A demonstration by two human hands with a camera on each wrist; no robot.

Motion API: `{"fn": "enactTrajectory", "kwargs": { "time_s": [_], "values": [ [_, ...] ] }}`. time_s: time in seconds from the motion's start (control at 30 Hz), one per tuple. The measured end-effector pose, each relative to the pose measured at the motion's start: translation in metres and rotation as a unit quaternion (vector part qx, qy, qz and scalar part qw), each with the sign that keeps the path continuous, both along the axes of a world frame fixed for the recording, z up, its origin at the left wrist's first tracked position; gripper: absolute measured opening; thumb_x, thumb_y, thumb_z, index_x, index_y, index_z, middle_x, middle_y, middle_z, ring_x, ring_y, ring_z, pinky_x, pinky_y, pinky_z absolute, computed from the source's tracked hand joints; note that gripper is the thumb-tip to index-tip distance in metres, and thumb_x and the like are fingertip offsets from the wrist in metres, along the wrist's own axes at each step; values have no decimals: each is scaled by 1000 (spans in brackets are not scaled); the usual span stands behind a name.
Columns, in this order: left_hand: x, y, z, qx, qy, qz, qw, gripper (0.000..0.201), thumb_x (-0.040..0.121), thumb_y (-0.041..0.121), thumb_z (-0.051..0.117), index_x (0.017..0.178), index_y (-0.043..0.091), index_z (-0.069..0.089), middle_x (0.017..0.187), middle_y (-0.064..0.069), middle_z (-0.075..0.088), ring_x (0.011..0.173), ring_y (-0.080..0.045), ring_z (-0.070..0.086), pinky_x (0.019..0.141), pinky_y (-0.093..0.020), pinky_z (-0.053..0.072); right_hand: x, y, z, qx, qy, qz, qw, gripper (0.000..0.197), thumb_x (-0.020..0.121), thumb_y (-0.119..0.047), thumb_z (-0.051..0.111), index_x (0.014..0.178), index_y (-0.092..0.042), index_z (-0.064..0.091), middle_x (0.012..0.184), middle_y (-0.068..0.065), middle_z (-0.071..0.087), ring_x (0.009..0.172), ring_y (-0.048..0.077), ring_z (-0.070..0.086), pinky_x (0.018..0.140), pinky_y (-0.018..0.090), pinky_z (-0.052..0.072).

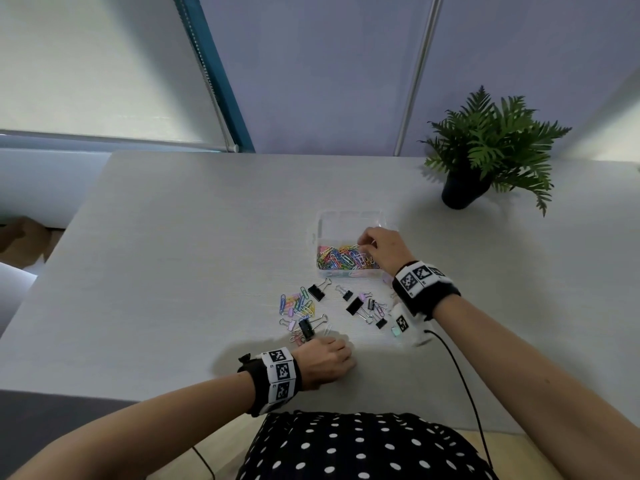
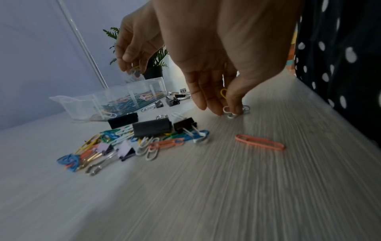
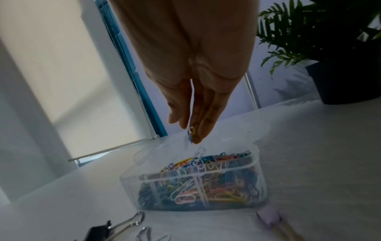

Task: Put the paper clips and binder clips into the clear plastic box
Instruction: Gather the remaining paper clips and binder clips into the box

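Right hand (image 3: 191, 114) over clear plastic box (image 3: 206, 187), fingertips pinching paper clips (image 3: 191, 132): release low, inside the walls. Left hand (image 2: 222, 81) pinches white and yellow clips (image 2: 228, 110) off counter (image 2: 206, 195). Loose clips and binder clips (image 1: 317, 292) lie between hands.
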State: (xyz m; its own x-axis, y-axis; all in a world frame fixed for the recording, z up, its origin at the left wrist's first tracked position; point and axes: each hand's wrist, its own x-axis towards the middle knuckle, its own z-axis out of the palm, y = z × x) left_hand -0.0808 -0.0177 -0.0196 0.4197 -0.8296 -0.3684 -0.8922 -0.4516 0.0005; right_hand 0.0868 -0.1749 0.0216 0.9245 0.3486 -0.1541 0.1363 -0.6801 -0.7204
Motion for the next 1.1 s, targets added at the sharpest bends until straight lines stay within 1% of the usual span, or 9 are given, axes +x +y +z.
{"fn": "enactTrajectory", "kwargs": {
  "time_s": [0.2, 0.33, 0.43, 0.57, 0.67, 0.77, 0.87, 0.97, 1.1],
  "values": [
    [1, 4, 4, 4, 5, 22, 1000, 46, 37, 34, 79, 78, 21, 60, 79, 5, 62, 69, -10, 58, 58, -19, 50, -3, -5, -9, -82, -11, 56, 995, 13, 87, -3, 53, 97, -2, 61, 102, 14, 64, 94, 27, 60, 88, 35, 48],
    [11, 6, 13, -14, 109, 107, 988, 40, 73, 10, 64, 110, 4, 51, 117, -15, 51, 107, -30, 50, 84, -40, 47, -17, -12, -19, -118, -39, 95, 988, 13, 89, -6, 50, 97, -8, 60, 102, 9, 61, 97, 23, 56, 87, 35, 48],
    [45, 13, 29, -157, 168, 301, 925, 31, 85, 0, 44, 115, 7, 48, 109, -13, 58, 99, -31, 58, 81, -37, 49, -31, -12, -21, -81, -96, 84, 988, 11, 89, -7, 51, 95, -8, 60, 100, 7, 60, 94, 20, 54, 82, 33, 48],
    [119, 25, 59, -300, 101, 452, 834, 20, 87, -1, 45, 99, 3, 60, 90, -13, 69, 84, -25, 65, 81, -35, 53, -49, -3, -24, -79, -88, 70, 991, 13, 90, -8, 47, 92, -12, 60, 97, 3, 60, 88, 18, 55, 75, 35, 50],
    [160, 24, 63, -275, 72, 460, 841, 18, 88, -1, 48, 99, 1, 62, 100, -16, 69, 94, -28, 64, 88, -33, 48, -66, 7, -28, -138, -64, 113, 982, 20, 86, -2, 48, 97, -13, 61, 102, 3, 62, 93, 23, 58, 80, 40, 49],
    [169, 16, 58, -200, 132, 424, 873, 26, 90, 6, 52, 115, 4, 59, 117, -14, 64, 110, -26, 58, 96, -28, 40, -85, 25, -33, -144, -92, 222, 960, 34, 86, 1, 47, 117, -11, 54, 121, 8, 56, 113, 25, 51, 96, 38, 44],
    [159, 21, 52, -215, 128, 396, 884, 36, 92, 10, 51, 128, 10, 51, 131, -11, 56, 121, -25, 50, 103, -33, 34, -91, 41, -39, -184, -98, 302, 930, 62, 81, 8, 48, 137, -15, 34, 147, 9, 32, 136, 25, 28, 113, 43, 25],
    [142, 44, 45, -251, 95, 394, 879, 35, 91, 4, 47, 126, 12, 53, 126, -12, 59, 117, -27, 52, 100, -33, 35, -90, 42, -40, -236, -111, 321, 910, 61, 82, 7, 47, 138, -12, 31, 154, 8, 15, 141, 24, 17, 114, 43, 18],
    [109, 86, 35, -290, 73, 429, 852, 27, 90, 0, 48, 110, 11, 63, 111, -11, 64, 100, -24, 60, 93, -32, 44, -95, 29, -42, -258, -170, 264, 914, 42, 72, 3, 63, 111, -10, 58, 128, 11, 53, 117, 28, 49, 92, 37, 46]
  ]
}}
